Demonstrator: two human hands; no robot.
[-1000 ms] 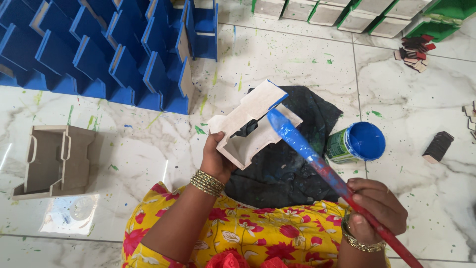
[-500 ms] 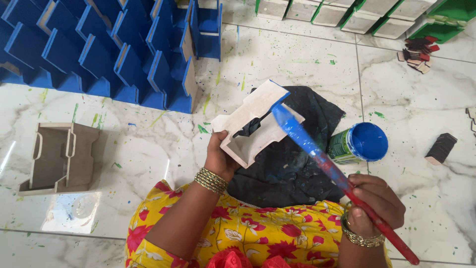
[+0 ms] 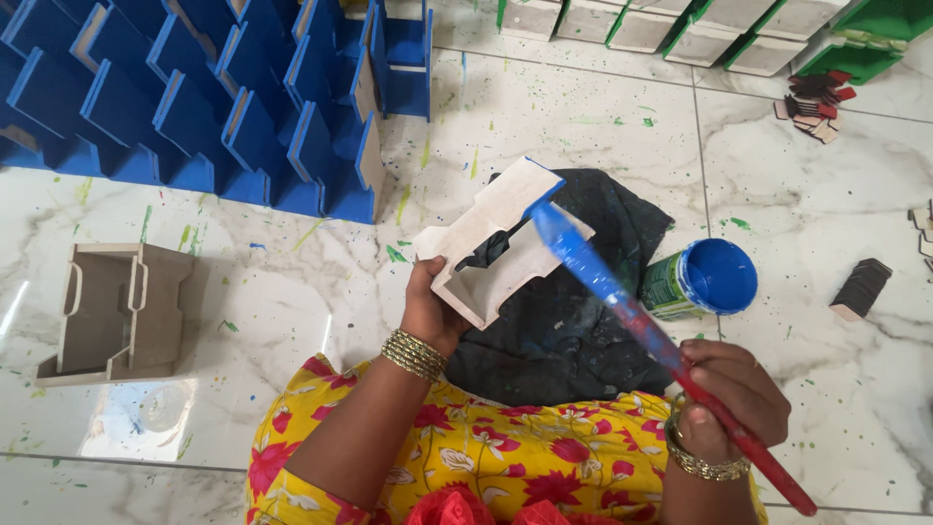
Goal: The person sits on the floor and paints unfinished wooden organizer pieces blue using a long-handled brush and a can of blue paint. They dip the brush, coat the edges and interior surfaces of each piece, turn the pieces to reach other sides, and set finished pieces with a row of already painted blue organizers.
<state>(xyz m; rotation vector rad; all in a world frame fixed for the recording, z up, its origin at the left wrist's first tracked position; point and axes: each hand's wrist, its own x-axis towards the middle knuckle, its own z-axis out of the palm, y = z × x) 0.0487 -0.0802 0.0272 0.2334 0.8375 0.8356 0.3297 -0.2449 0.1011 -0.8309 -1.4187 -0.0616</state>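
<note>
**Blue coat going onto bare wood piece**

Left hand (image 3: 432, 313) grips an unpainted wooden holder (image 3: 501, 243) from below, fingers wrapped round its near end, held up over the dark rag (image 3: 573, 321) on the floor. Right hand (image 3: 731, 399) is closed round the red handle of a long paintbrush (image 3: 622, 301), whose blue-loaded tip touches the holder's far top edge; a little blue already shows at that corner, rest is raw wood.

Step in hand, by my read: first strokes of paint, barely begun. Next move prob. calls for drawing the bristles along the edge w/o dripping, & turning the piece in the left hand to reach other faces w/o fingers on wet paint.

Room: open paint tin (image 3: 705, 280) sits just right of the rag, near the brush shaft, so a wide swing could clip it. Painted blue pieces (image 3: 194, 107) stand in rows upper left, well apart. Another bare holder (image 3: 117, 311) lies left on the marble floor (image 3: 583, 107). Green pieces (image 3: 680, 24) line the top edge.
</note>
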